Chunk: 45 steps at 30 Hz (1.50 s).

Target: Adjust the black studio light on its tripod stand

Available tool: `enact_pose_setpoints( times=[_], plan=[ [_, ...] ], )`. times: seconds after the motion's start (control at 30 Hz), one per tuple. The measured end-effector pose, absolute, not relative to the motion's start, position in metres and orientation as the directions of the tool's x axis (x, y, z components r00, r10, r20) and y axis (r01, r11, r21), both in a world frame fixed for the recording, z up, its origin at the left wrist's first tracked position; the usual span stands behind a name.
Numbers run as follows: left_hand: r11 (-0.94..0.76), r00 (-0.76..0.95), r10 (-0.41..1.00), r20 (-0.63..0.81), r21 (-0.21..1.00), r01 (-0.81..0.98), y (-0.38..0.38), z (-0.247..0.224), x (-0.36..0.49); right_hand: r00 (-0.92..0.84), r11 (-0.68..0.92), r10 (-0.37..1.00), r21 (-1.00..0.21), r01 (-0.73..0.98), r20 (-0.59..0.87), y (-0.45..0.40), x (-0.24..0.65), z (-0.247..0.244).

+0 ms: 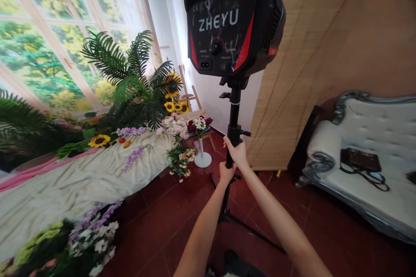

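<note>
A black studio light with red stripes and a dial on its back sits atop a black light stand right in front of me. My left hand is wrapped round the stand's pole, below the upper clamp collar. Just above it, my right hand grips the pole at that collar, next to the tightening knob. The stand's legs spread on the floor below my hands. The front of the light faces away and is hidden.
Left is a cream-draped platform with flowers and a sunflower, beside a palm plant. A white pedestal and a wooden easel stand behind. Right are a bamboo blind and a white sofa bearing a dark bag.
</note>
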State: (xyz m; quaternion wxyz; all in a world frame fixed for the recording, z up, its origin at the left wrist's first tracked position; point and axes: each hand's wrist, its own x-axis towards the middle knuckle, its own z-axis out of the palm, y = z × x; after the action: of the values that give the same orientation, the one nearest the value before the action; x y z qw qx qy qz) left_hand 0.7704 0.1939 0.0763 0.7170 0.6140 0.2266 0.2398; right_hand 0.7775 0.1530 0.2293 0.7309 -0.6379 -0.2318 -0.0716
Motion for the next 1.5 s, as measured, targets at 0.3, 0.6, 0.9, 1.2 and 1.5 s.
enact_pose_setpoints(
  times=[0.3, 0.6, 0.9, 1.2, 1.5],
  plan=[
    [-0.042, 0.827, 0.548, 0.127, 0.991, -0.125, 0.198, 0.085, 0.761, 0.803, 0.272, 0.410, -0.898, 0.345, 0.433, 0.147, 0.792, 0.251],
    [-0.053, 0.831, 0.531, 0.168, 0.985, -0.166, 0.195, 0.067, 0.745, 0.736, 0.332, 0.536, -0.905, 0.267, 0.413, 0.149, 0.804, 0.255],
    [-0.057, 0.807, 0.567, 0.164, 0.985, -0.161, 0.193, 0.059, 0.751, 0.888, 0.181, 0.272, -0.926, 0.330, 0.370, 0.151, 0.784, 0.218],
    [-0.074, 0.783, 0.588, 0.202, 0.978, -0.197, 0.190, 0.057, 0.751, 0.900, 0.153, 0.367, -0.969, 0.194, 0.237, 0.141, 0.789, 0.140],
    [-0.041, 0.788, 0.587, 0.186, 0.979, -0.201, 0.189, 0.053, 0.752, 0.917, 0.124, 0.257, -0.951, 0.284, 0.307, 0.141, 0.773, 0.108]
  ],
)
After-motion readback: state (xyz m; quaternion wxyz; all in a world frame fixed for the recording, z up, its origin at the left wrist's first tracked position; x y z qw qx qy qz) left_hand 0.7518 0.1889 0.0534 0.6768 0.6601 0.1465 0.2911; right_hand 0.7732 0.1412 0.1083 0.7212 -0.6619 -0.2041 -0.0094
